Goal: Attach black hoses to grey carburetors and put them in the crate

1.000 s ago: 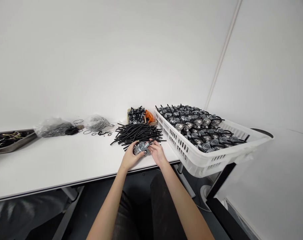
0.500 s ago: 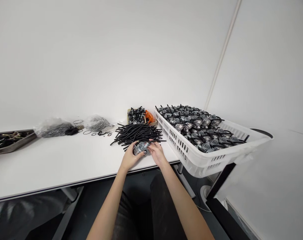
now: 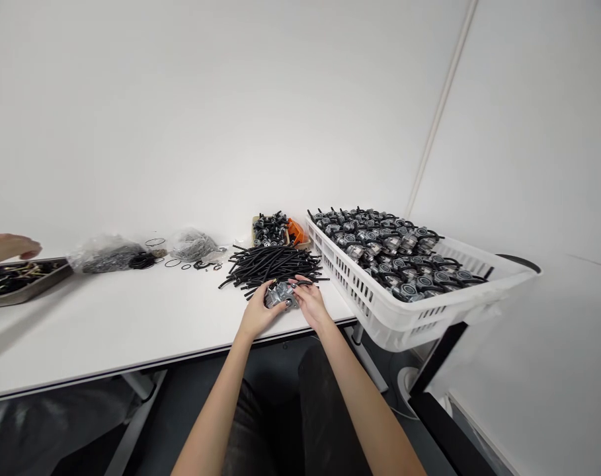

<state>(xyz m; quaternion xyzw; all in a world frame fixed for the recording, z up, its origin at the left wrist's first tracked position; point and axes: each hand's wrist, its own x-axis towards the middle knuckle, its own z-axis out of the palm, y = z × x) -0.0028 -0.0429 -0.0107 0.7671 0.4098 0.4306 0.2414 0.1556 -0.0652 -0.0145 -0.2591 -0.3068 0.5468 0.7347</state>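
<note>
Carburetor (image 3: 281, 295), one, gripped by both hands, long axis roughly left-right, just above white table (image 3: 106, 330), exact contact hidden. Left hand (image 3: 258, 315) clasped round left end; right hand (image 3: 310, 303) curled over right end. Black hoses (image 3: 273, 264) piled just behind, too many to count. White crate (image 3: 364, 297) to right, packed with finished carburetors, count unclear. Co-worker's hand (image 3: 5, 246) over metal tray (image 3: 47, 279), far left. Any writing too small to read.
</note>
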